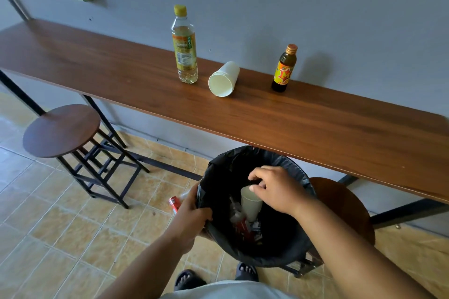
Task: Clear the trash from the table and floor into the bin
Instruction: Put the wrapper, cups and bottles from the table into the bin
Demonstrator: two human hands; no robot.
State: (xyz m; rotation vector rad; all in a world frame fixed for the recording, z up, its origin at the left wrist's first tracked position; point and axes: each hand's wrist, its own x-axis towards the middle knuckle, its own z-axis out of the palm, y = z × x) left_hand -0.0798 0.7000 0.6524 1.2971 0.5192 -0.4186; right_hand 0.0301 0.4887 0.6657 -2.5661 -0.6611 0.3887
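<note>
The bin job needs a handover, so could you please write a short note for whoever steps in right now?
Left hand: gripping the rim of the bin, which has a black liner.
Right hand: over the bin's mouth, fingers around the top of a paper cup that sits inside the bin; release not confirmed.
Done: some trash already lies at the bin's bottom.
Left on the table: tea bottle upright, stacked white cups on their side, small brown bottle upright.
Left on the floor: red can beside the bin, partly hidden by the left hand.
</note>
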